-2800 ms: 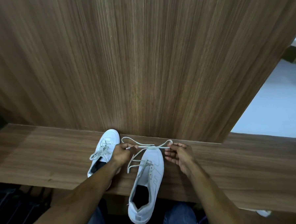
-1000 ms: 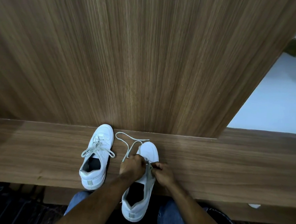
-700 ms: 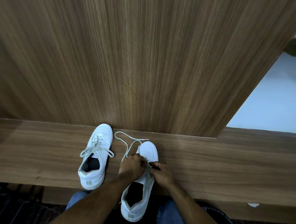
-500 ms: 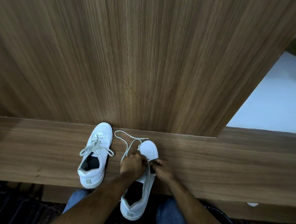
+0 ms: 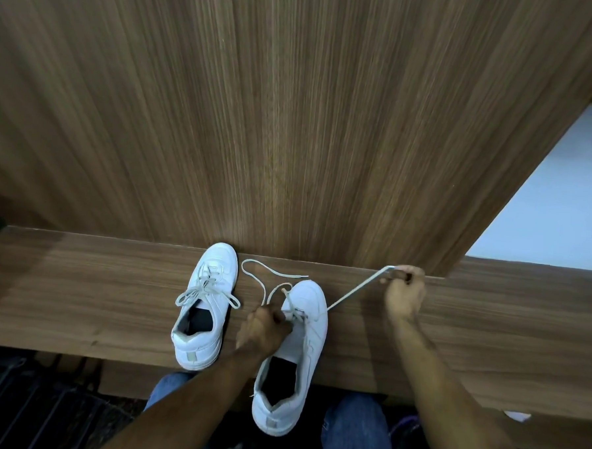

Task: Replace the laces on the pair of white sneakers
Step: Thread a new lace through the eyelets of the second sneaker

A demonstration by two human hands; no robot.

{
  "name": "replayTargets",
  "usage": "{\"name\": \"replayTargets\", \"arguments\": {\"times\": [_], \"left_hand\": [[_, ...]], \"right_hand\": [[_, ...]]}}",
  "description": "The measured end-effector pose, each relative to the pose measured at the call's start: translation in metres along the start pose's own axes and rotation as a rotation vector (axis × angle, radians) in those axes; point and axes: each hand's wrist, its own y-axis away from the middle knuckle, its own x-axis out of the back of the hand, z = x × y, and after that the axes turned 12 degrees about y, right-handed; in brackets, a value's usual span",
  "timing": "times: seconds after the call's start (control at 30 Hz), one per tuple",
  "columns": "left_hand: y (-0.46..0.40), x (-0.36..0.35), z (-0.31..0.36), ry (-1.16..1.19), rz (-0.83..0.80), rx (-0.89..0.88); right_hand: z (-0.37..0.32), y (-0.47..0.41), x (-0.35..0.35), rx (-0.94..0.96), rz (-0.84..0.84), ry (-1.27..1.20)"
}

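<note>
Left shoe: on the desk, fully laced and tied in a bow; looks done.
Right shoe: beside it, heel over the desk's near edge, laced only at the lower eyelets.
Lace: one end drawn taut to the right, the other lying looped by the toe.
Right hand: grip pinches the taut end.
Left hand: grip curled on the lace at the eyelets.
Left to do: upper eyelets, then the bow.

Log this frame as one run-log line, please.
stage: lacing right-hand sneaker | right hand: pinches lace, taut | left hand: on sneaker's eyelets | other sneaker: laced, tied, on wooden ledge
</note>
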Motion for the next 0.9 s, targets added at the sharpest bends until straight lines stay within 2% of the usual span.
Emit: {"name": "replayTargets", "arguments": {"times": [0.03, 0.1, 0.27, 0.33, 0.4, 0.47, 0.57, 0.63, 0.77, 0.83, 0.9], "left_hand": [[-0.001, 0.000, -0.001, -0.024, 0.011, 0.007], [-0.004, -0.001, -0.004, -0.083, 0.046, 0.001], [-0.010, -0.003, -0.005, -0.137, 0.034, 0.012], [-0.008, -0.002, -0.002, -0.142, 0.028, -0.005], [-0.006, 0.000, 0.000, -0.139, 0.022, -0.015], [-0.005, 0.000, 0.000, -0.141, 0.022, -0.008], [-0.004, 0.001, 0.000, -0.144, 0.029, 0.002], [-0.004, 0.002, 0.000, -0.144, 0.029, -0.002], [-0.006, 0.001, -0.001, -0.154, 0.029, -0.007], [-0.005, 0.000, 0.000, -0.156, 0.036, -0.013], [-0.006, -0.001, -0.001, -0.159, 0.045, -0.024]], "right_hand": [[-0.001, -0.004, 0.005, 0.004, 0.060, 0.020], [0.007, -0.006, 0.007, 0.054, 0.022, 0.171], [0.045, 0.039, -0.014, 0.386, -0.451, 0.703], [0.052, 0.063, -0.026, 0.511, -0.635, 0.789], [0.055, 0.083, -0.035, 0.558, -0.708, 0.813], [0.056, 0.090, -0.042, 0.536, -0.639, 0.807], [0.043, 0.082, -0.043, 0.391, -0.611, 0.693], [0.024, 0.070, -0.037, 0.263, -0.557, 0.416], [-0.018, 0.027, -0.013, 0.061, -0.227, -0.314], [-0.029, 0.002, 0.000, 0.025, -0.092, -0.480], [-0.028, -0.013, 0.006, 0.045, 0.015, -0.435]]}}
